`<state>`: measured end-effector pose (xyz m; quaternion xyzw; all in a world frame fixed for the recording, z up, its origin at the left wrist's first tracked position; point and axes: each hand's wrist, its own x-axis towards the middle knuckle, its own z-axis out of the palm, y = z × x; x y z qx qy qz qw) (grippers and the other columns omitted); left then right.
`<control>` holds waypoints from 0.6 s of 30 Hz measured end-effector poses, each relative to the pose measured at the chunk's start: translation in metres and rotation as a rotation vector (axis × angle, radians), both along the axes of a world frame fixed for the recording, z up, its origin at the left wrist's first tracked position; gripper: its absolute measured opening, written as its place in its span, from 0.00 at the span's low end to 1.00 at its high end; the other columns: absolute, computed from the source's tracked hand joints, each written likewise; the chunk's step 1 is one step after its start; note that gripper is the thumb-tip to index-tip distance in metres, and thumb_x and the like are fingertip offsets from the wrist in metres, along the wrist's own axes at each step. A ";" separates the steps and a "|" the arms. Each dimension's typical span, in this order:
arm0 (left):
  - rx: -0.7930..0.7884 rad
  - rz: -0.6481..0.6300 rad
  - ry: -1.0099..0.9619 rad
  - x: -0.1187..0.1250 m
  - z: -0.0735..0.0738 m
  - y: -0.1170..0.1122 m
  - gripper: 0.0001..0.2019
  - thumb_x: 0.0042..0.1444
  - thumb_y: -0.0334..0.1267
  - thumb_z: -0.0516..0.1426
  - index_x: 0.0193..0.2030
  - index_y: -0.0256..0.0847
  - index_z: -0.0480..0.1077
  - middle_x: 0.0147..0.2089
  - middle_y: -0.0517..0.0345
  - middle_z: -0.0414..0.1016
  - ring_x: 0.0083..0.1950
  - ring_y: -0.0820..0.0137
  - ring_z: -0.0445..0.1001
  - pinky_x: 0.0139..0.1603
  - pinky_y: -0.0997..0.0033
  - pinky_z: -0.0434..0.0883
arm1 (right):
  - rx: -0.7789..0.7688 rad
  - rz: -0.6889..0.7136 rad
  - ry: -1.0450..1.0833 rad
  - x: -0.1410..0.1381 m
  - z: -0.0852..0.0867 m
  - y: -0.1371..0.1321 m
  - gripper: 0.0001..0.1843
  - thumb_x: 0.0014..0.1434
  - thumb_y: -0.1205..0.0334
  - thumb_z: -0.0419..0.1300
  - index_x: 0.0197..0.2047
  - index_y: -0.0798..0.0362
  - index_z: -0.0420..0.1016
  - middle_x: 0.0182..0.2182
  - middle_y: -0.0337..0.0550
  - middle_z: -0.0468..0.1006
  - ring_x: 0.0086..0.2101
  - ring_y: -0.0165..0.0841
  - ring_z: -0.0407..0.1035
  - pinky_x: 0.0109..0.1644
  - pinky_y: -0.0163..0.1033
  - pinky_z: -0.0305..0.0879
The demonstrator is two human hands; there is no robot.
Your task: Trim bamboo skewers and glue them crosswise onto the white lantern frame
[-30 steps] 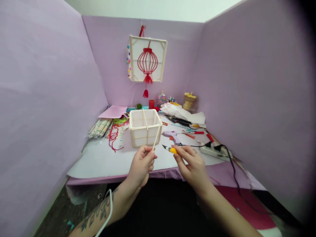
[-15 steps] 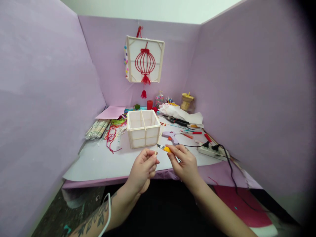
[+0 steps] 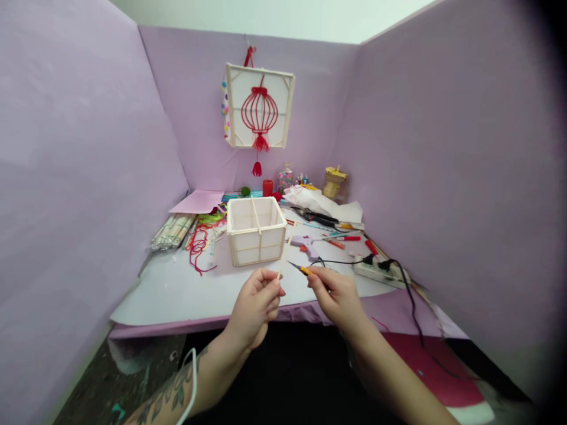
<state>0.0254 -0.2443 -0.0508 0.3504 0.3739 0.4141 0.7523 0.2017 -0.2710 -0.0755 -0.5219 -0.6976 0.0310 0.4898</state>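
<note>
My left hand (image 3: 260, 301) pinches the lower end of a thin wooden stick (image 3: 287, 247), which slants up and to the right. In my right hand (image 3: 334, 292) is a yellow craft knife (image 3: 305, 270), its dark blade pointing left toward the stick, a small gap between them. Just beyond my hands stands an open box frame (image 3: 258, 248) of wooden sticks with white panels, one stick lying across its top. The knife's rear end is hidden in my palm.
A purple glue gun (image 3: 305, 241) lies right of the box, near a white power strip (image 3: 381, 273) with black plugs. Red yarn (image 3: 198, 251) and bundled sticks (image 3: 173, 231) lie left. A finished lantern (image 3: 261, 109) hangs above. Black pliers (image 3: 316, 217) rest behind.
My right hand with the craft knife has drawn slightly right, away from the stick. The stick now shows upright at a slant above my left hand, which has stayed put.
</note>
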 end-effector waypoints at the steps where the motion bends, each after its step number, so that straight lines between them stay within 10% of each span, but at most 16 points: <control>1: 0.012 0.007 0.008 0.000 -0.001 0.000 0.20 0.42 0.42 0.65 0.36 0.39 0.61 0.24 0.67 0.68 0.16 0.88 0.48 0.17 0.84 0.40 | -0.028 0.005 -0.009 -0.003 0.000 -0.001 0.11 0.64 0.64 0.53 0.39 0.55 0.77 0.27 0.42 0.80 0.27 0.31 0.74 0.32 0.33 0.67; 18: 0.111 0.047 0.074 -0.001 -0.007 0.000 0.18 0.46 0.45 0.64 0.37 0.40 0.62 0.27 0.66 0.68 0.16 0.87 0.48 0.17 0.83 0.42 | -0.094 -0.053 -0.082 -0.009 -0.003 -0.001 0.14 0.65 0.62 0.51 0.35 0.53 0.77 0.26 0.41 0.79 0.26 0.31 0.73 0.31 0.34 0.65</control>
